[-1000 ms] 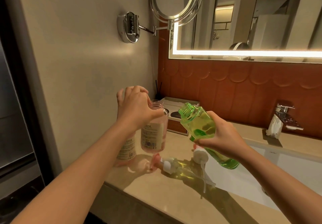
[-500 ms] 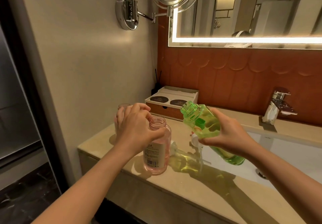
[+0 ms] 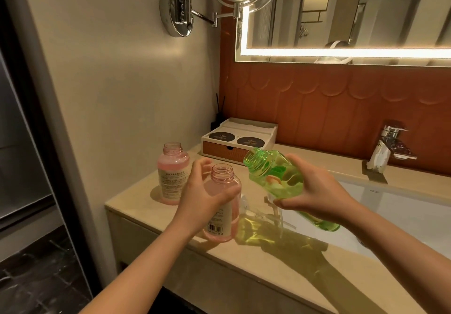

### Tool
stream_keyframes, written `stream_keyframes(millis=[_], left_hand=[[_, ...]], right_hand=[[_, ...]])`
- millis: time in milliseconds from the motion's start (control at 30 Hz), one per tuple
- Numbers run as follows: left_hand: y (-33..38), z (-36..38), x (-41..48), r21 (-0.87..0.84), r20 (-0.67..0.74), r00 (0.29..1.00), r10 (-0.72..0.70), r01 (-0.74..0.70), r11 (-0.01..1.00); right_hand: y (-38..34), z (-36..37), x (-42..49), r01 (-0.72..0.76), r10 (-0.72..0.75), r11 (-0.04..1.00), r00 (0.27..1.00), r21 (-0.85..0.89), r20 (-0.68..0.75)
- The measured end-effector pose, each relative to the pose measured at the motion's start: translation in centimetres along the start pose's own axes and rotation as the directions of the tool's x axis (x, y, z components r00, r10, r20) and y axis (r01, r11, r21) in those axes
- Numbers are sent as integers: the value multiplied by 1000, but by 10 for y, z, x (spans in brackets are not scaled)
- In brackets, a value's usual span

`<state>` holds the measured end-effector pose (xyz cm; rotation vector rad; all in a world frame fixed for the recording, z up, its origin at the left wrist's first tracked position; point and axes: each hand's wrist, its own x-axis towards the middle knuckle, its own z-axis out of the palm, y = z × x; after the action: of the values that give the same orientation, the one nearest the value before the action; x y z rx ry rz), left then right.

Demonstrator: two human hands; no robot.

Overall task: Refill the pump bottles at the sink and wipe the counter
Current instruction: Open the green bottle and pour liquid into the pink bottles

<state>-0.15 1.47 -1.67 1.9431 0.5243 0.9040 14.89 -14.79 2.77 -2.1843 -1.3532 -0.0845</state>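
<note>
1. The left hand (image 3: 202, 199) wraps around the near pink bottle (image 3: 220, 206), which stands upright on the worktop (image 3: 268, 265) with its neck open and no pump fitted. The grip is closed on the bottle's body, thumb toward the sink side, the other fingers partly lifted off behind it.
2. The right hand (image 3: 314, 191) holds the green bottle (image 3: 280, 179) above the worktop edge by the sink (image 3: 402, 218). That grip is clamped round the bottle's middle, and the bottle is tilted so its open threaded mouth points up and to the left, close beside the pink bottle's neck but not touching it.
3. A second pink bottle (image 3: 172, 172), also uncapped, stands upright further back and to the left, near the wall and apart from both hands.
4. Loose pump heads (image 3: 273, 213) with clear tubes lie on the worktop between the near pink bottle and the sink, under the green bottle.
5. A white tray box (image 3: 240, 140) sits at the back of the worktop, and a chrome tap (image 3: 390, 142) stands behind the sink.
</note>
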Motion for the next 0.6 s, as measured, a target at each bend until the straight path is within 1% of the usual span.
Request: stream_keyframes(millis=[100, 267, 400, 600], left_hand=[[-8, 10, -2, -132, -46, 999, 9, -15, 991], [-16, 22, -4, -244, -146, 988, 53, -88, 966], [-19, 29, -3, -292, -220, 973, 63, -127, 948], [-24, 32, -1, -312, -243, 968, 57, -133, 941]], right_hand=[[-4, 2, 5, 9, -9, 999, 1000, -36, 7], [-7, 3, 12, 21, -18, 994, 999, -106, 28], [-11, 0, 19, 51, -45, 985, 998, -163, 43], [-15, -2, 27, 88, -76, 976, 995, -201, 67]])
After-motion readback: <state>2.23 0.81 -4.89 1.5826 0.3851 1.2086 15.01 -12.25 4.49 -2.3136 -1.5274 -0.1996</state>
